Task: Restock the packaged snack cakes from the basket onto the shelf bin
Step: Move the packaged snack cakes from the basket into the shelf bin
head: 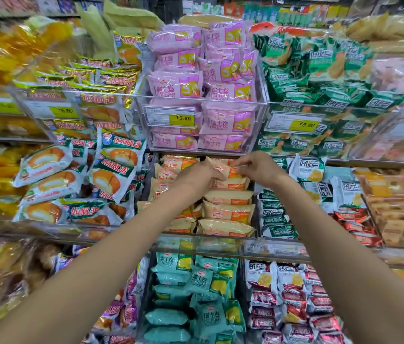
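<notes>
At the far end of the middle shelf bin [221, 236], an orange snack cake packet [233, 173], long axis running left to right, is gripped by the left hand [197, 177] and pinched by the right hand [255, 166], above the stacked row.

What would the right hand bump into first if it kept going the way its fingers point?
Probably the orange snack cake pack that the right hand already pinches; its fingers point left, toward the left hand just beyond.
</notes>
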